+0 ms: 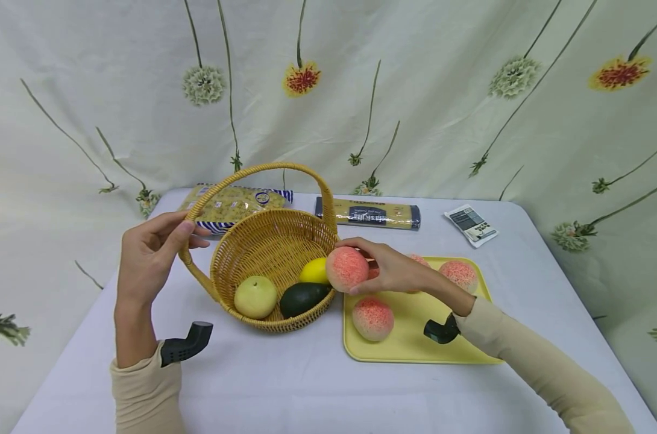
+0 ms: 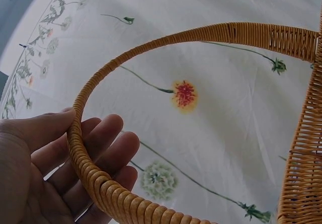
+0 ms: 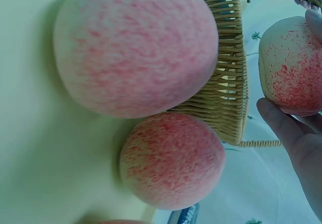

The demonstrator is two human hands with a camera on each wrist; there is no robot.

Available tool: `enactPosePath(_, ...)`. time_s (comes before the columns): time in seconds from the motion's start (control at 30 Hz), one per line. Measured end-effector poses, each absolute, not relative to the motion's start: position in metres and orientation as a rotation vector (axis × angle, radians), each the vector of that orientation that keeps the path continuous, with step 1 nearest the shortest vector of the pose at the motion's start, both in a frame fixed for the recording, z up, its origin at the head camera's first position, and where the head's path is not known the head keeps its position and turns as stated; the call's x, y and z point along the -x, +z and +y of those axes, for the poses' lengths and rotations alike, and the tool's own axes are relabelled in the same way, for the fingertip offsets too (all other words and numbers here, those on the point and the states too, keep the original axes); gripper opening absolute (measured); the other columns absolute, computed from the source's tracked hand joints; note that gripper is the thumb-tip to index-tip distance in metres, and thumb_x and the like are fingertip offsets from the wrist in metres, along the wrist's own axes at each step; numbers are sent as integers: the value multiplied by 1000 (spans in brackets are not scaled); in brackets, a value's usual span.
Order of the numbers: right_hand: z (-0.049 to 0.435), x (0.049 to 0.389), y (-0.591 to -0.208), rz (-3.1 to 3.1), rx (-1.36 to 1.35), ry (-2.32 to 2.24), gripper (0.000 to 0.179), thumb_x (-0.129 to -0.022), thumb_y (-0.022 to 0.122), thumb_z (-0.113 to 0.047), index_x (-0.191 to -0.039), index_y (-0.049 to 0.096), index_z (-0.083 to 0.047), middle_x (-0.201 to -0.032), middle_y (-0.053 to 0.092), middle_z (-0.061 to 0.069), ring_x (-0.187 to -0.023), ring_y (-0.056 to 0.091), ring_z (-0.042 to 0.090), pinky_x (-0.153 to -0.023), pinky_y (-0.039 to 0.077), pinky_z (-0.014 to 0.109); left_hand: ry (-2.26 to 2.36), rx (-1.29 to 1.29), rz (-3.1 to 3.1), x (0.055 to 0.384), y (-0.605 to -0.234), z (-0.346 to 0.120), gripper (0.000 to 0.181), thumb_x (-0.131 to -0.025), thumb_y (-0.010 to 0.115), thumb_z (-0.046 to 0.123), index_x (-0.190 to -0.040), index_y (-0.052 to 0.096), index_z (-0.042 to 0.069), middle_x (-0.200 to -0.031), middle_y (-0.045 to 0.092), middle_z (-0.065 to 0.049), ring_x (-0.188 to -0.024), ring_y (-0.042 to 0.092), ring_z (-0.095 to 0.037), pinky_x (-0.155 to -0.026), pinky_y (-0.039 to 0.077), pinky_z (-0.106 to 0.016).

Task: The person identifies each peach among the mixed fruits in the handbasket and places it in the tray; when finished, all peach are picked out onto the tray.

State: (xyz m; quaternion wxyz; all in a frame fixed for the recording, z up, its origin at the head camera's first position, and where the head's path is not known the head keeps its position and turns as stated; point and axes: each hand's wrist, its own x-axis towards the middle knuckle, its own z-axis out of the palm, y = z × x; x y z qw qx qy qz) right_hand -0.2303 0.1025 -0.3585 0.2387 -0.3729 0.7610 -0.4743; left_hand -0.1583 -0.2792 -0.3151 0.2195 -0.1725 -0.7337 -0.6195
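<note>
My left hand (image 1: 146,259) holds the tall handle (image 1: 263,168) of a round wicker basket (image 1: 266,250), thumb on one side and fingers behind it. In the left wrist view the fingers (image 2: 113,146) curl loosely round the handle. My right hand (image 1: 396,269) grips a pink-and-white peach (image 1: 346,269) at the basket's right rim, above the tray's near-left edge. A yellow-green round fruit (image 1: 255,297), a dark green avocado (image 1: 304,299) and a lemon (image 1: 314,271), partly hidden by the peach, lie in the basket. On the yellow tray (image 1: 415,352) are several more peaches (image 1: 373,319).
Behind the basket lies a bag of pasta (image 1: 236,204). A spaghetti pack (image 1: 374,213) lies to its right, and a small white packet (image 1: 471,225) sits at the back right. A flower-print cloth (image 1: 426,90) hangs behind the white table (image 1: 285,386).
</note>
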Motion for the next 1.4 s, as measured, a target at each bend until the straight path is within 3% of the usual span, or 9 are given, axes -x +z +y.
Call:
enactPosePath(0.37,125,226,-363,2174,1029,-1304,74,-78,79,-19,-141,39,-20,-135,50,-1,-116,54,19,-96,49,39,-1704,484,-2032,158,-315,-279,20,-94,56,-3,-111,67,-3,-84,73,1,-69,70,-9,-63,53,-15)
enactPosePath(0.67,142,222,-366,2142,1005,-1349,73,-79,78,-14,-140,38,-14,-133,50,4,-112,56,21,-93,51,32,-1684,451,-2052,157,-314,-278,20,-94,56,-1,-111,67,-2,-84,73,2,-69,70,-10,-64,53,-15)
enactPosePath(1.27,168,208,-374,2129,945,-1388,76,-79,76,-13,-143,35,-6,-135,47,10,-115,53,29,-93,50,33,-1715,466,-2029,158,-314,-279,20,-94,56,-2,-111,67,-3,-84,73,1,-69,70,-11,-63,53,-15)
enactPosePath(1.4,174,205,-376,2184,962,-1337,69,-79,76,-16,-139,42,-13,-130,51,6,-111,55,26,-91,51,35,-1716,466,-2027,158,-315,-279,20,-94,56,-2,-111,67,-3,-84,73,1,-68,70,-10,-63,53,-15)
